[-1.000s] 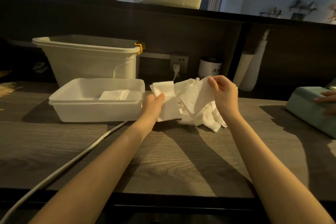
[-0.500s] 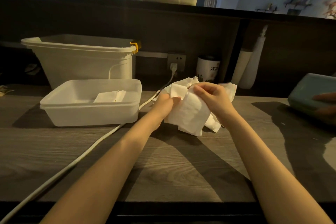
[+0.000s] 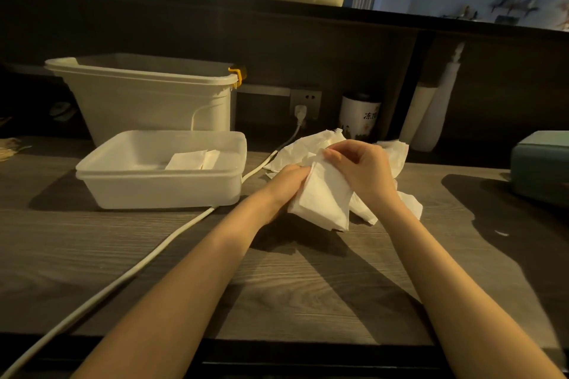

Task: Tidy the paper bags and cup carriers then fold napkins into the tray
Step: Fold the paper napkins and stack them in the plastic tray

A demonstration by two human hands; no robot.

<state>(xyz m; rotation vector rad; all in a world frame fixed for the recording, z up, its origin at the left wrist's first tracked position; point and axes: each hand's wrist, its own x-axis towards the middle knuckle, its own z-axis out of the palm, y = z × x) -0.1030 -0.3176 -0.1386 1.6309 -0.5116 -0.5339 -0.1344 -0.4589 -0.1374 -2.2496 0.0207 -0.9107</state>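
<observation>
From the head view, both hands work a white napkin point(image 3: 323, 197) just above the wooden worktop point(image 3: 292, 292). The left hand point(image 3: 284, 183) curls its fingers around the napkin's left edge; the right hand point(image 3: 363, 171) pinches its top corner. Loose napkins point(image 3: 397, 154) lie heaped behind the hands. The tray point(image 3: 160, 191), left of the hands and apart from them, holds folded napkins point(image 3: 192, 160). A white cable point(image 3: 147, 258) runs past the tray's right edge to the near edge.
</observation>
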